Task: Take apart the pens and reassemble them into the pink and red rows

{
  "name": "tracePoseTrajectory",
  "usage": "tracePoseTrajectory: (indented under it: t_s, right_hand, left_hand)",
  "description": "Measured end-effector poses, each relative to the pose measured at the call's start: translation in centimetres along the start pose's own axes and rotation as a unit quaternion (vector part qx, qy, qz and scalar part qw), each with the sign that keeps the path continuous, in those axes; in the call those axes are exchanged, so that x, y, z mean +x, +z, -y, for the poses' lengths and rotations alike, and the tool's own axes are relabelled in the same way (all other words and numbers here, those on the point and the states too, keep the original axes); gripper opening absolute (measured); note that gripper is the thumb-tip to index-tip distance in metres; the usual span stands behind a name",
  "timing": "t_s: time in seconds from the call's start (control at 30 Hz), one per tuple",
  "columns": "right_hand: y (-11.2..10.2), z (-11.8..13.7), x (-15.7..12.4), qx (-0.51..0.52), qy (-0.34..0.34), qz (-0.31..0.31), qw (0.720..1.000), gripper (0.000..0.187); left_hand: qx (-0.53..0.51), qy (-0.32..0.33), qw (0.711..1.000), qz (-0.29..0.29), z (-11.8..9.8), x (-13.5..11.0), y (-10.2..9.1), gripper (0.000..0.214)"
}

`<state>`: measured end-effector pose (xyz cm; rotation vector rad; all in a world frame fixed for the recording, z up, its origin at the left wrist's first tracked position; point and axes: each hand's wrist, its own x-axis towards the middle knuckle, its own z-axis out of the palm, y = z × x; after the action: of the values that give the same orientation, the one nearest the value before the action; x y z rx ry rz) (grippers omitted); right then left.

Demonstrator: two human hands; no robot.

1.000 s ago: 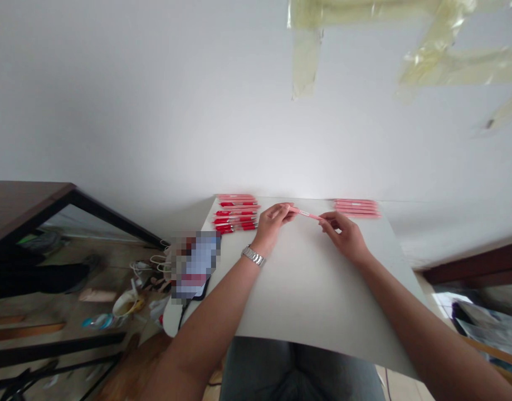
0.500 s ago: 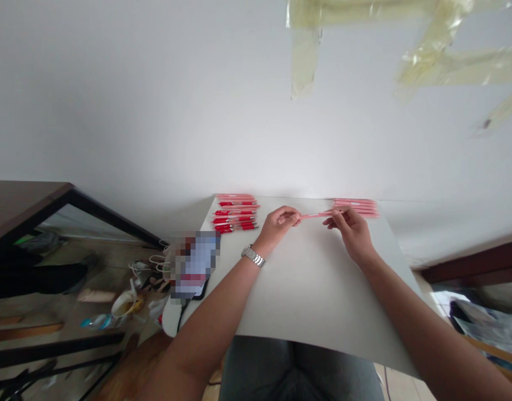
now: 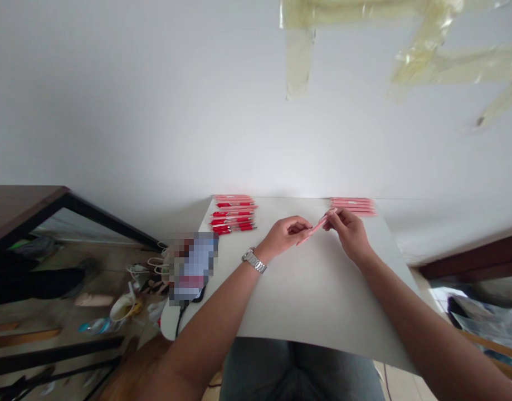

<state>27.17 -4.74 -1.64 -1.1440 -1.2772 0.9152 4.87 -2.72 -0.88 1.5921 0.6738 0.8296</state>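
Observation:
A slim pink pencil [image 3: 317, 227] is held slantwise above the white table, its upper end toward the right. My left hand [image 3: 286, 236], with a metal watch [image 3: 254, 260] on the wrist, pinches the lower part between thumb and fingers. Closed near its upper end is my right hand [image 3: 346, 229]. Just behind the right hand lies a row of pink pencils [image 3: 352, 205], side by side against the wall. To the left of my hands is another row, where red pens [image 3: 234, 214] lie among pink pencils [image 3: 233, 197].
A phone [image 3: 194, 267], blurred out, lies at the table's left edge with a black cable [image 3: 180, 318]. The white table [image 3: 314, 301] meets the wall at its back. A dark desk [image 3: 25, 203] stands left, with a bucket [image 3: 122, 308] and clutter on the floor.
The pencil has turned from nearly level to a slant, its left end lower. My left hand has moved slightly right and down; my hands are closer together.

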Motion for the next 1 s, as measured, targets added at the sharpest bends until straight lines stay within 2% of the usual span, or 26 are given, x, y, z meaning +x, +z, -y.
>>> tracePoseTrajectory:
  t_s: [0.1, 0.2, 0.37, 0.73, 1.0]
  right_hand:
    - [0.2, 0.0, 0.0, 0.004, 0.002, 0.001, 1.0, 0.037]
    - [0.4, 0.0, -0.1, 0.022, 0.002, 0.0, 1.0, 0.037]
    - [0.7, 0.2, -0.3, 0.022, -0.003, 0.013, 1.0, 0.052]
    - [1.0, 0.3, -0.3, 0.042, 0.0, 0.025, 0.999, 0.052]
    - [0.7, -0.4, -0.2, 0.025, 0.004, 0.017, 1.0, 0.05]
  left_hand:
    - [-0.02, -0.001, 1.0, 0.021, 0.0, -0.1, 0.4, 0.037]
    - [-0.019, 0.007, 1.0, 0.017, -0.2, -0.1, 0.6, 0.034]
    - [-0.019, 0.001, 1.0, 0.012, -0.5, -0.1, 0.7, 0.034]
    - [-0.006, -0.017, 1.0, -0.013, 0.2, -0.1, 0.8, 0.038]
    - [0.101, 0.017, 0.989, -0.107, 0.7, 0.1, -0.6, 0.035]
